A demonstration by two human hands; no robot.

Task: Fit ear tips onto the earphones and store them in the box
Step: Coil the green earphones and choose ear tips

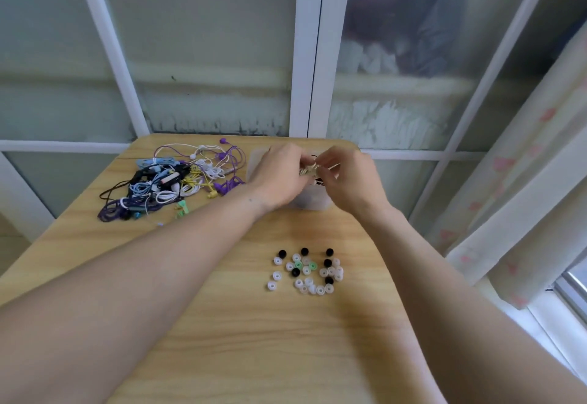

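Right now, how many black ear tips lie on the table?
6 black ear tips: three along the cluster's far edge, two on its right side, one mid-cluster. None look hidden.

A light wood-grain counter (222, 324) stands against white-framed frosted glass panels (206, 54), with a pale curtain (524, 197) printed with pink flowers hanging at the right

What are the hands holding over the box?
Both hands, left and right, pinch a pale bundled earphone cord above the box. Which part each grips is too blurred to tell.
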